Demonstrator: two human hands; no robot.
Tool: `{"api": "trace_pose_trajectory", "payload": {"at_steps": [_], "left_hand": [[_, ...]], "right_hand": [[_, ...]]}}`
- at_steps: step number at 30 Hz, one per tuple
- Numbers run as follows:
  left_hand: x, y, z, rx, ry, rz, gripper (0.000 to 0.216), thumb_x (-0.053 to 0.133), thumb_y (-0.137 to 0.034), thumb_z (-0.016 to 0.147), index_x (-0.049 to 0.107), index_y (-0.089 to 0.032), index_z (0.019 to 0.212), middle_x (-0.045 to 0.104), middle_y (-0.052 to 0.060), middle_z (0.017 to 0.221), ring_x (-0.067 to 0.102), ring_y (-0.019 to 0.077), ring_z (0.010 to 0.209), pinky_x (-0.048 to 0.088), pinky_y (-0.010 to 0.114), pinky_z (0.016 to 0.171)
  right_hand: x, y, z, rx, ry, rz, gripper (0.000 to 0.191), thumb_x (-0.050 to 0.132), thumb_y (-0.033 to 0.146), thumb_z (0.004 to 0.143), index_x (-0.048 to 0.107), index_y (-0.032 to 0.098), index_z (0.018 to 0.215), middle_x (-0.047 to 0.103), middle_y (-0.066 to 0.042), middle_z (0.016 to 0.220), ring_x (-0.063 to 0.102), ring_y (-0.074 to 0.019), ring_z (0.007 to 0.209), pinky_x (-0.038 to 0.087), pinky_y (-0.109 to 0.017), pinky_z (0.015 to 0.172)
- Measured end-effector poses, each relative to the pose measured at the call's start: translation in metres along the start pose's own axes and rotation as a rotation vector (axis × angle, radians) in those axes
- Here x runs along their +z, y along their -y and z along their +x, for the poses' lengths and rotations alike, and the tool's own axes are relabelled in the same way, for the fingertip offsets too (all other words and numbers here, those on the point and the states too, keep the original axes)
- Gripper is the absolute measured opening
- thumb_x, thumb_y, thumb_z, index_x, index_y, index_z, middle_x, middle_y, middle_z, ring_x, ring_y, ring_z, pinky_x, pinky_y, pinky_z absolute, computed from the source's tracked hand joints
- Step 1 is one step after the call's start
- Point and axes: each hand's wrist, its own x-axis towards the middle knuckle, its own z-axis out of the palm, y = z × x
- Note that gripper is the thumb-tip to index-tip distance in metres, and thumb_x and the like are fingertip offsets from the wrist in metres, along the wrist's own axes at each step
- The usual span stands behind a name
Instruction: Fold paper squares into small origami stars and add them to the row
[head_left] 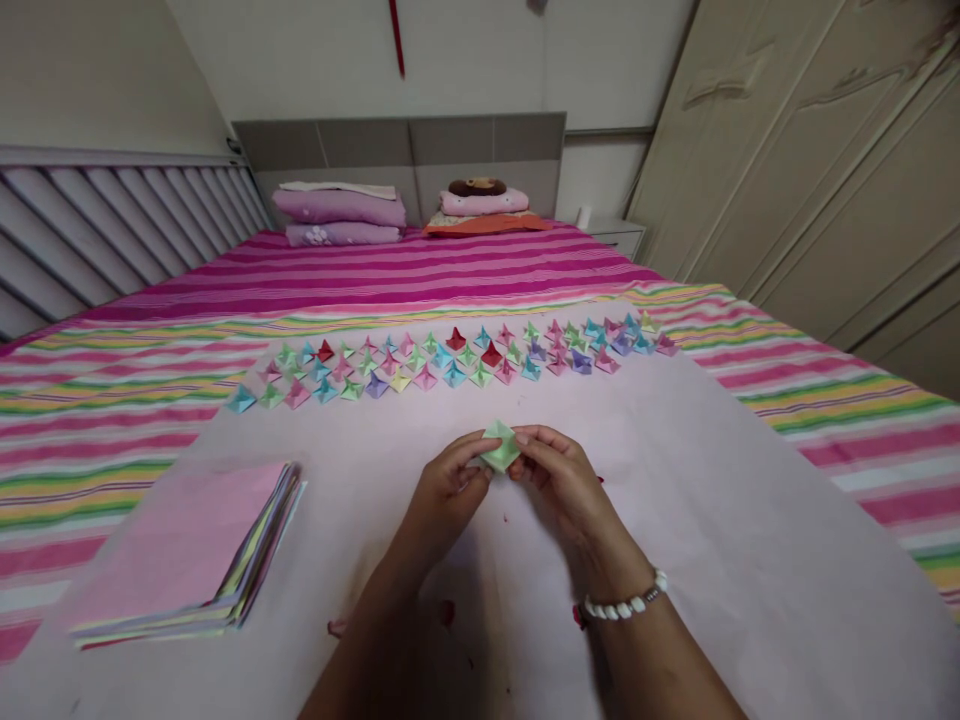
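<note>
A small pale green folded paper boat (pixel 498 450) is held up between both hands, above the white sheet (pixel 675 560). My left hand (pixel 450 480) pinches its left side between thumb and fingers. At its right corner, my right hand (pixel 559 475) grips it the same way; a beaded bracelet circles that wrist. Beyond the hands, several rows of small folded paper boats (pixel 454 372) in green, blue, pink, red, purple and yellow stand across the sheet. Parts of the fingertips behind the held paper are hidden.
A stack of coloured paper (pixel 180 550) lies at the left, pink on top. Small red scraps (pixel 447 612) are scattered near my forearms. The sheet lies on a striped bed (pixel 825 400). Folded bedding (pixel 341 210) is piled by the headboard (pixel 367 145); a wardrobe (pixel 795 150) stands at the right.
</note>
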Motion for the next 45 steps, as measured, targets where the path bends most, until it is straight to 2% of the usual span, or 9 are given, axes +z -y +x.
{"api": "trace_pose_trajectory", "payload": {"at_steps": [3,7,12,20,24,28,36,45], "left_hand": [[0.000,0.000,0.002,-0.062,-0.059,-0.091,0.028,0.065,-0.022,0.073,0.069,-0.018,0.102,0.066,0.009,0.118,0.063,0.0212,0.105,0.051,0.033,0.086],[-0.002,-0.004,0.004,-0.170,-0.063,-0.126,0.032,0.069,-0.029,0.072,0.069,-0.016,0.101,0.073,0.007,0.097,0.067,0.0199,0.091,0.051,0.033,0.085],[-0.002,-0.006,0.003,-0.174,-0.075,-0.081,0.024,0.068,-0.034,0.075,0.073,-0.017,0.091,0.073,0.003,0.082,0.066,0.0183,0.079,0.051,0.030,0.077],[-0.001,-0.010,0.003,-0.172,-0.146,-0.105,0.021,0.069,-0.035,0.073,0.072,-0.017,0.083,0.072,0.003,0.077,0.065,0.0180,0.077,0.051,0.030,0.074],[0.000,-0.010,0.003,-0.229,-0.183,-0.181,0.021,0.073,-0.035,0.070,0.068,-0.016,0.077,0.067,-0.001,0.065,0.062,0.0141,0.065,0.048,0.025,0.062],[0.000,-0.011,0.003,-0.269,-0.210,-0.222,0.025,0.075,-0.037,0.067,0.066,-0.015,0.074,0.064,-0.002,0.062,0.055,0.0105,0.054,0.043,0.022,0.052],[0.005,-0.016,0.001,-0.225,-0.230,-0.302,0.021,0.076,-0.032,0.066,0.067,-0.014,0.073,0.064,-0.002,0.061,0.056,0.0098,0.055,0.044,0.022,0.055],[0.005,-0.003,0.001,-0.205,-0.357,-0.253,0.019,0.076,-0.032,0.067,0.070,-0.015,0.072,0.065,-0.001,0.062,0.056,0.0105,0.058,0.043,0.022,0.057]], "right_hand": [[0.001,0.001,0.000,0.013,0.037,0.005,0.021,0.075,0.035,0.068,0.071,0.016,0.076,0.062,0.001,0.054,0.054,-0.0115,0.054,0.043,-0.025,0.058],[0.000,0.001,-0.001,0.010,0.020,-0.073,0.024,0.077,0.034,0.064,0.070,0.016,0.079,0.061,0.001,0.055,0.053,-0.0117,0.052,0.042,-0.025,0.055],[-0.001,-0.001,0.000,-0.007,0.014,-0.188,0.030,0.080,0.036,0.060,0.071,0.016,0.082,0.060,0.002,0.053,0.048,-0.0098,0.046,0.038,-0.024,0.048],[-0.001,-0.002,0.000,-0.009,0.070,-0.231,0.023,0.081,0.034,0.059,0.072,0.017,0.071,0.067,-0.001,0.060,0.046,-0.0075,0.044,0.036,-0.022,0.045],[0.000,-0.001,-0.001,0.008,0.114,-0.268,0.021,0.080,0.035,0.062,0.072,0.016,0.068,0.066,0.000,0.059,0.047,-0.0073,0.044,0.036,-0.022,0.046],[0.003,-0.001,-0.004,0.033,0.131,-0.321,0.025,0.082,0.037,0.058,0.071,0.016,0.067,0.065,0.000,0.057,0.047,-0.0078,0.046,0.035,-0.021,0.046],[0.004,-0.003,-0.005,0.028,0.179,-0.386,0.028,0.079,0.040,0.062,0.064,0.016,0.058,0.060,0.002,0.053,0.042,-0.0072,0.044,0.030,-0.022,0.045],[0.003,-0.002,-0.007,0.039,0.224,-0.399,0.027,0.077,0.038,0.064,0.062,0.016,0.058,0.058,0.002,0.053,0.041,-0.0081,0.047,0.030,-0.022,0.047]]}}
